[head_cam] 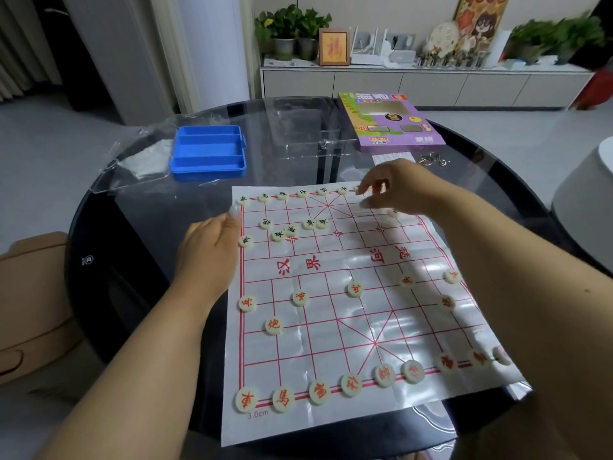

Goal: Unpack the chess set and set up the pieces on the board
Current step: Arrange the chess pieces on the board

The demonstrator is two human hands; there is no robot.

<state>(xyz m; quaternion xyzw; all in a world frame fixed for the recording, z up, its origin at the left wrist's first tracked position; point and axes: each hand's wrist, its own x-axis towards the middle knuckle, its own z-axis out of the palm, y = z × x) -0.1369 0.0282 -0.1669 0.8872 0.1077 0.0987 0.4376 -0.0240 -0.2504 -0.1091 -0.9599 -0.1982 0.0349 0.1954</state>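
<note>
- A person sits at a round dark table (139, 247) with a thin, glossy paper board (348, 313) for Chinese chess spread in front of them. The box (391, 122), a blue tray (209, 152) and a clear bag (146, 154) lie beyond it.
- The right hand (401, 190) reaches to the far edge of the board, fingers bent down over the back row. It seems to be pinching or setting down a piece there, but the fingers hide it, so I cannot tell whether anything is held.
- The left hand (212, 244) rests at the board's left edge, fingers relaxed and holding nothing, its thumb touching the paper as if pinning it.
- The red pieces (351, 383) stand in a tidy row along the near edge, with more in the ranks above.
- The dark-lettered pieces (292, 231) are partly placed: several line the far row, and a loose cluster waits near the left hand.
- Risk: the right forearm (497, 270) crosses low over the right side of the board and could sweep red pieces out of place.
- Risk: the paper is light and creased; if the left hand lifts, a tug could shift the sheet and slide every piece.
- Risk: pieces near the edges could roll off onto the table.
</note>
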